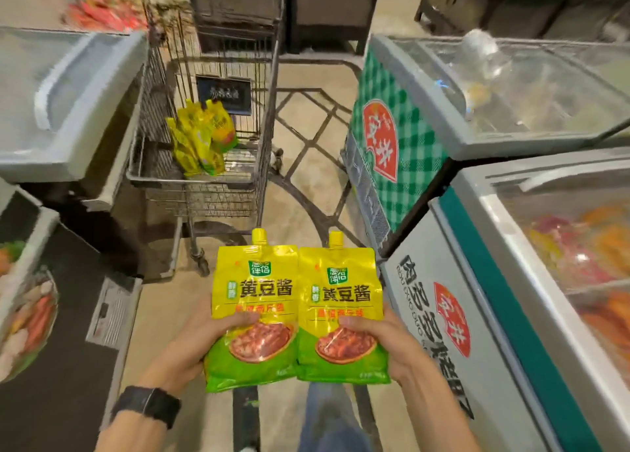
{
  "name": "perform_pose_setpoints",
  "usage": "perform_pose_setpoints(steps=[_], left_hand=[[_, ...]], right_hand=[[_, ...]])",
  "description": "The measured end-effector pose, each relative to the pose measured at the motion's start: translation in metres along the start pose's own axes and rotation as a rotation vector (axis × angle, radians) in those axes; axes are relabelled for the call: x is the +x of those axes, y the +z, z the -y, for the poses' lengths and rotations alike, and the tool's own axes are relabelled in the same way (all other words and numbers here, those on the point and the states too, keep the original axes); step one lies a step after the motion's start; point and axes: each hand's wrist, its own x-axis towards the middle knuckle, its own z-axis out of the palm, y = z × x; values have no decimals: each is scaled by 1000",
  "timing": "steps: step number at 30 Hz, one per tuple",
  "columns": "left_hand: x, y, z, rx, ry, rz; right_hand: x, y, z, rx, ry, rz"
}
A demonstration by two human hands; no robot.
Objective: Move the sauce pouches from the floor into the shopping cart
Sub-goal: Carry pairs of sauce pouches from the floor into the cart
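Observation:
My left hand [196, 344] grips a yellow and green sauce pouch [254, 294] by its lower part, thumb on the front. My right hand [381, 340] holds a second, matching pouch [341, 301] the same way. Both pouches are upright, side by side, spouts up, in the lower middle of the view. Ahead stands the wire shopping cart [262, 137], with several yellow pouches [201, 137] leaning together in its basket near the left side.
Chest freezers line both sides: a grey one [68, 103] at left touching the cart, a green-checked one [402, 137] and a white one [477, 281] at right. The patterned floor aisle [306, 165] runs between them to the cart. My legs show below.

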Motion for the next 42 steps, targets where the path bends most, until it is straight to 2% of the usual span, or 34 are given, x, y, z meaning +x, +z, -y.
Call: perform_pose_setpoints(steps=[4,11,17,19,25,32,38,42], left_hand=[[88,11,-33,-8,-39,-53],[209,28,-110,-41,10,-212],[291,-1,-166,-137,155,-417],[318,-22,-179,-176,167,-485],[393,-83,-225,-314,181,-649],[450,-133,-250,-271,201,-1048],[494,-182,-232,-268,49,-1314],[517,-218,-218,-363,-70,-1485]], right_hand=[[89,-28,54,-38,28,55],[231,-47,183,-189,57,165],[352,7,281,-292,-40,338],[394,34,302,-363,-67,348],[499,105,350,-542,-134,331],[614,186,390,-720,-115,458],[745,256,396,-897,-29,660],[818,298,379,-1045,-16,738]])
